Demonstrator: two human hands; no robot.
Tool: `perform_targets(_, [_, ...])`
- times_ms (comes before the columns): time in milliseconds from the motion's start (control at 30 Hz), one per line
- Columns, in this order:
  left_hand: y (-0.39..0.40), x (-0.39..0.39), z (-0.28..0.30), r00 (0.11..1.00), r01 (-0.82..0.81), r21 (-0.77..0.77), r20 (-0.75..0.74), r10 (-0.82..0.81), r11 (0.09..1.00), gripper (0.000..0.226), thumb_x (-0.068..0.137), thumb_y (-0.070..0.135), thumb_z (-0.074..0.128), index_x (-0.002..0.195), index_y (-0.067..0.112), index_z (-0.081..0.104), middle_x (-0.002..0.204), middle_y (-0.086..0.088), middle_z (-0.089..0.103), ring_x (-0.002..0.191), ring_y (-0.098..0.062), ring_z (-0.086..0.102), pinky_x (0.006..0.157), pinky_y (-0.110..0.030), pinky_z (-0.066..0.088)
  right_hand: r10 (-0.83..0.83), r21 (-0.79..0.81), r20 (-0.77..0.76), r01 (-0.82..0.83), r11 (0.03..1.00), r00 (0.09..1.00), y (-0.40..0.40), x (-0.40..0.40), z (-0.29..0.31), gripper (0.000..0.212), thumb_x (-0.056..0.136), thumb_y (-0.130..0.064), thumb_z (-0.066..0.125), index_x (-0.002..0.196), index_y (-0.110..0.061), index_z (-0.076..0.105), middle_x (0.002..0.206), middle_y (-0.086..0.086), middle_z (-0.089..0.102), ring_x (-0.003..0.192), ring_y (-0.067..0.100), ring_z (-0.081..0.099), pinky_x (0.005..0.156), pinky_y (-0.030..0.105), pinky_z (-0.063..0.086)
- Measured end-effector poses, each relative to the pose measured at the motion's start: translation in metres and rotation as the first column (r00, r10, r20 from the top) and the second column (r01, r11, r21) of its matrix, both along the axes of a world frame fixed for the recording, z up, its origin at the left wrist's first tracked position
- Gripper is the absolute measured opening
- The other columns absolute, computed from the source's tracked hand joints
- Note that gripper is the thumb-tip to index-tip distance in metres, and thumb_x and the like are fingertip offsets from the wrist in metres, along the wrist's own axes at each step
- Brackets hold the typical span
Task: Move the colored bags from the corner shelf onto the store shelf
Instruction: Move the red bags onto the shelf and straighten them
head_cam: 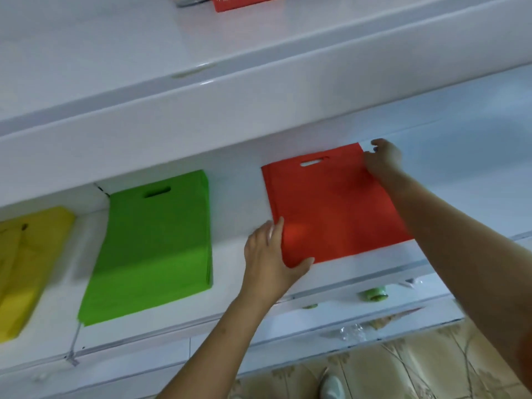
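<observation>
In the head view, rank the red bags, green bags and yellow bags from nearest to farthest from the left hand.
1. Red bags: the left hand holds their near left corner.
2. Green bags: next stack to the left.
3. Yellow bags: far left, at the frame edge.

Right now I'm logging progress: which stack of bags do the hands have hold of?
The red bags, rightmost on the white shelf. The left hand grips their near-left corner, the right hand their far-right corner; the green bags and yellow bags lie untouched.
</observation>
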State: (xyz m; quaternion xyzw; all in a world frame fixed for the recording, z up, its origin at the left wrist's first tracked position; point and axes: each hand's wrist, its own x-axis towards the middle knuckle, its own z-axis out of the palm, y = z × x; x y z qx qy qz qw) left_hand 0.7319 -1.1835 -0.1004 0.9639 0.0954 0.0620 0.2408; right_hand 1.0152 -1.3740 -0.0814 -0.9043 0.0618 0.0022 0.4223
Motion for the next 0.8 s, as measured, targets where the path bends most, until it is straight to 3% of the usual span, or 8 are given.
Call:
perform_targets(67, [-0.004,0.011,-0.001,0.996,-0.034,-0.04,-0.088,0.031,0.999,0.118,0.064,0.085,0.048,0.158,0.021,0.015,0.16,-0.013,0.024,0.147,-0.025,0.017,0.122,-0.041,0.016,0.027,-0.094,-0.01,-0.028,0.995,1.0,-0.004,-0.011,0.002,0.053,0.089,-0.017,0.056,0.139,-0.004,0.046,0.13,0.021,0.057,0.124,0.034,0.051,0.104,0.034,0.037])
perform_targets(167, [-0.01,0.028,0.002,0.991,-0.122,-0.136,-0.069,0.114,0.983,0.118,0.065,0.086,0.042,0.156,0.014,0.021,0.154,-0.015,0.034,0.143,-0.028,0.025,0.12,-0.039,0.023,0.089,-0.158,-0.095,-0.103,0.982,0.992,-0.01,-0.024,0.003,0.053,0.088,-0.017,0.054,0.138,-0.003,0.044,0.128,0.02,0.057,0.121,0.035,0.052,0.099,0.035,0.041])
perform_targets(300, [-0.014,0.053,0.007,0.969,-0.245,-0.223,-0.041,0.242,0.944,0.078,0.089,0.057,0.059,0.149,0.011,0.041,0.144,-0.013,0.051,0.135,-0.03,0.041,0.113,-0.033,0.026,0.151,0.094,-0.185,-0.136,0.986,0.971,-0.018,-0.026,0.008,0.055,0.09,-0.025,0.056,0.142,-0.01,0.045,0.138,0.012,0.051,0.122,0.029,0.053,0.1,0.034,0.043])
perform_targets(400, [-0.015,0.059,0.011,0.963,-0.267,-0.204,-0.074,0.257,0.942,0.067,0.092,0.048,0.061,0.148,0.016,0.043,0.145,-0.01,0.05,0.135,-0.03,0.04,0.112,-0.035,0.029,0.181,0.075,-0.166,-0.17,0.983,0.969,-0.023,-0.026,0.009,0.05,0.093,-0.026,0.055,0.14,-0.009,0.048,0.139,0.013,0.051,0.125,0.028,0.05,0.105,0.033,0.04])
perform_targets(567, [-0.012,0.051,0.016,0.969,-0.245,-0.308,-0.073,0.234,0.919,0.067,0.089,0.048,0.06,0.145,0.014,0.047,0.141,-0.01,0.054,0.132,-0.027,0.045,0.114,-0.037,0.034,0.204,-0.246,-0.052,-0.211,0.946,0.978,-0.008,-0.037,0.0,0.046,0.094,-0.03,0.051,0.133,-0.006,0.05,0.133,0.02,0.052,0.126,0.037,0.045,0.104,0.037,0.032])
perform_targets(633, [-0.011,0.042,0.02,0.973,-0.228,-0.324,-0.04,0.227,0.918,0.065,0.087,0.048,0.06,0.141,0.014,0.05,0.136,-0.007,0.057,0.127,-0.023,0.049,0.111,-0.031,0.035,0.223,-0.239,0.024,-0.211,0.948,0.974,0.009,-0.045,-0.002,0.048,0.093,-0.032,0.053,0.133,-0.006,0.049,0.136,0.02,0.049,0.127,0.038,0.043,0.104,0.04,0.034])
perform_targets(700, [-0.011,0.029,0.025,0.979,-0.201,-0.305,-0.025,0.203,0.931,0.057,0.093,0.033,0.064,0.142,0.011,0.047,0.138,-0.008,0.053,0.129,-0.022,0.046,0.103,-0.02,0.028,0.27,-0.195,0.092,-0.249,0.949,0.958,0.028,-0.054,0.0,0.051,0.093,-0.034,0.054,0.134,-0.004,0.048,0.138,0.02,0.048,0.127,0.038,0.044,0.104,0.041,0.035])
perform_targets(800, [-0.002,0.01,0.026,0.985,-0.168,-0.278,-0.016,0.17,0.946,0.066,0.095,0.037,0.061,0.151,0.014,0.034,0.149,-0.007,0.041,0.139,-0.019,0.035,0.109,-0.023,0.027,0.354,-0.119,0.14,-0.339,0.933,0.925,0.059,-0.074,0.014,0.05,0.094,-0.031,0.053,0.135,-0.002,0.049,0.137,0.02,0.051,0.128,0.035,0.045,0.105,0.038,0.034])
